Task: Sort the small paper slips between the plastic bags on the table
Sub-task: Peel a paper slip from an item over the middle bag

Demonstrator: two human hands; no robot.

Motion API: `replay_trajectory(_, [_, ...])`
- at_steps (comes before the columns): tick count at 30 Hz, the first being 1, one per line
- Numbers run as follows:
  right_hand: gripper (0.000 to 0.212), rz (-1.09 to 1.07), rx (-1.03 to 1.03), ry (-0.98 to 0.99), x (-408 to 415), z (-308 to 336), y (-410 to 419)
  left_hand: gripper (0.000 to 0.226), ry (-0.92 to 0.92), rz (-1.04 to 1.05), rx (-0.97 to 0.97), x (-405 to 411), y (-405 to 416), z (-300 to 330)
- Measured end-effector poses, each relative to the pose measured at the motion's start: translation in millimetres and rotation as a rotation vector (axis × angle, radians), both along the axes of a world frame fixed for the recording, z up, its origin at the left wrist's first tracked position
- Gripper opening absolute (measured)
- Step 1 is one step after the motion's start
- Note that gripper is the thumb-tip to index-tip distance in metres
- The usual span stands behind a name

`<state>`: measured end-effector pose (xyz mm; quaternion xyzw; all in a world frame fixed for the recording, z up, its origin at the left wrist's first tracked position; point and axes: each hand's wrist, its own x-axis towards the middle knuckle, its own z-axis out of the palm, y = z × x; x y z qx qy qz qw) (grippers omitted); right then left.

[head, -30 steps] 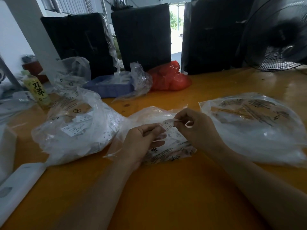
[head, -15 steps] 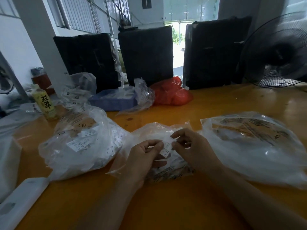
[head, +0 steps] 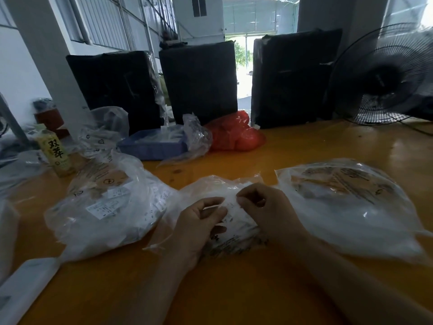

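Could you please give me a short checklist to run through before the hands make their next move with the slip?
1. Slip held: the paper slip sits between the fingertips of the left hand and the right hand: ok.
2. Only one slip pinched: cannot tell, blurred.
3. Print on the slip readable for sorting: cannot tell.
4. Left bag and right bag lie either side of the middle bag: ok.
5. Mouths of the side bags open to receive: cannot tell.
6. Bottle and red bag stand away from the hands: ok.
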<state>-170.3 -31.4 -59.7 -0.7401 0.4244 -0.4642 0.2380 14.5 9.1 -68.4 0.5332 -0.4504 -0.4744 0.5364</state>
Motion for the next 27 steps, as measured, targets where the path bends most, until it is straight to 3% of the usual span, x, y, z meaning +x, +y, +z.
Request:
replay_trajectory(3, [0.006,0.062,0.058,0.0,-2,2,1,0.019,-0.12,0.042,-0.067,1,3,4])
replay_trajectory(6, [0.008,0.033,0.032,0.064,-6,7,0,0.026,-0.486,0.181,-0.286,6,9,16])
replay_trajectory(9, [0.007,-0.266,-0.212,0.201,-23,23,-6,0.026,-0.845,0.548,-0.681,37,13,42])
replay_trajectory(11, [0.011,-0.493,-0.272,0.419,-44,31,-15,0.02,-0.973,0.844,-0.767,76,13,59])
replay_trajectory(14, [0.02,-0.691,-0.005,0.728,-73,34,-25,0.024,-1.065,1.038,-0.54,133,12,57])
replay_trajectory(18, [0.021,-0.605,0.209,0.928,-79,23,-26,0.024,-1.18,0.889,-0.086,152,6,40])
replay_trajectory(24, [0.023,-0.622,0.262,0.908,-78,19,-30,0.018,-1.439,0.781,-0.079,142,5,34])
replay_trajectory(27, [0.024,-0.635,0.296,0.925,-77,19,-30,0.02,-1.428,0.799,-0.063,137,5,36])
